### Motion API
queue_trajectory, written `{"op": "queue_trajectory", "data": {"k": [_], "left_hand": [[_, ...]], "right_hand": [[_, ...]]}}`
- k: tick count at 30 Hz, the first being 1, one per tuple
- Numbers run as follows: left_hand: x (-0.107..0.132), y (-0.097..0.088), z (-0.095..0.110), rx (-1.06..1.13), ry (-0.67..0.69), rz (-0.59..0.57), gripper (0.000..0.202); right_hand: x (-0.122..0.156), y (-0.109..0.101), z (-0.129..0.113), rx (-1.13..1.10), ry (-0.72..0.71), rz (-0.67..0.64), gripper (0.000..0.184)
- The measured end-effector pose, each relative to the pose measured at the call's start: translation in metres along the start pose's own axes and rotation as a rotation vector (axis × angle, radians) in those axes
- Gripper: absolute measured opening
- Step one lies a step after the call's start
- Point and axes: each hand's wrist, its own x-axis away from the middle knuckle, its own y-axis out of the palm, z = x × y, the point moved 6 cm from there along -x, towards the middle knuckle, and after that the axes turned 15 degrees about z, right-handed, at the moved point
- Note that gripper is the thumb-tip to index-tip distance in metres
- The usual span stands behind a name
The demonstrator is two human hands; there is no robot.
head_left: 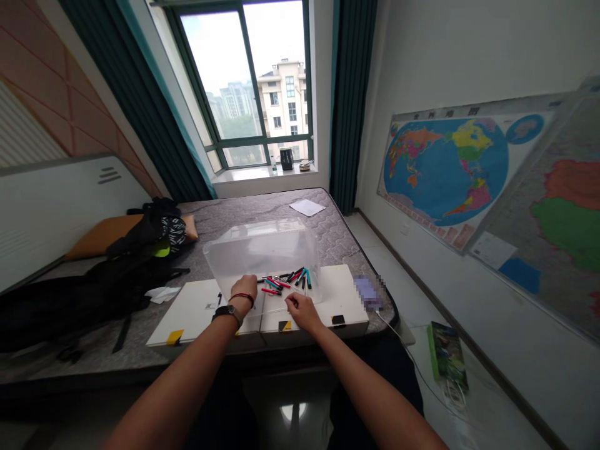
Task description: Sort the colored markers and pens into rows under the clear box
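Observation:
A clear plastic box [262, 253] lies tipped on its side on white boards [197, 306] laid over a bare mattress. Several coloured pens [285, 280] lie scattered at the box's open mouth. My left hand [244, 289], with a watch and a red band at the wrist, rests on the near rim of the box, its fingers curled down out of sight. My right hand [300, 309] sits just in front of the pens, fingers curled in a loose pinch; what it holds, if anything, is hidden.
Black bags and clothing [117, 269] with an orange cushion [100, 232] lie on the mattress at left. A sheet of paper [307, 207] lies near the window. A cable runs off the bed's right corner toward a green book [447, 356] on the floor.

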Motion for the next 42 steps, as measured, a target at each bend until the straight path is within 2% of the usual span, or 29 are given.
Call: {"op": "queue_trajectory", "data": {"k": [4,6,9,12,14,17,22,25,30,35,42], "left_hand": [[0.025,-0.021,0.003,0.24,0.228,0.135,0.027],[0.049,-0.021,0.0,0.339,0.322,0.15,0.026],[0.084,0.002,-0.007,0.317,0.384,0.052,0.033],[0.103,0.027,-0.011,0.169,0.408,0.004,0.046],[0.103,0.035,-0.011,0.07,0.414,0.011,0.052],[0.092,0.034,-0.011,-0.033,0.403,0.007,0.054],[0.073,0.026,-0.011,-0.05,0.415,-0.121,0.056],[0.068,0.024,-0.007,-0.048,0.479,-0.161,0.048],[0.062,0.02,-0.001,-0.068,0.545,-0.163,0.038],[0.058,0.012,0.002,-0.088,0.547,-0.165,0.034],[0.052,0.009,-0.003,-0.02,0.477,-0.184,0.023]], "right_hand": [[0.0,0.001,0.001,-0.015,-0.007,-0.014,0.019],[0.0,0.001,0.0,-0.019,-0.009,-0.024,0.02],[-0.001,0.001,-0.002,-0.014,-0.006,-0.033,0.02],[-0.001,0.0,-0.004,-0.016,-0.004,-0.032,0.02],[0.0,0.0,-0.005,-0.018,-0.001,-0.035,0.019],[0.0,0.001,-0.003,-0.003,0.003,-0.039,0.019],[-0.001,0.003,-0.001,0.019,0.004,-0.03,0.021],[-0.001,0.002,-0.001,0.018,0.0,-0.02,0.022],[-0.001,0.0,-0.004,-0.001,-0.002,-0.019,0.021],[-0.001,0.001,-0.003,0.014,-0.014,-0.013,0.021],[0.0,0.002,-0.002,0.023,-0.021,-0.008,0.021]]}}
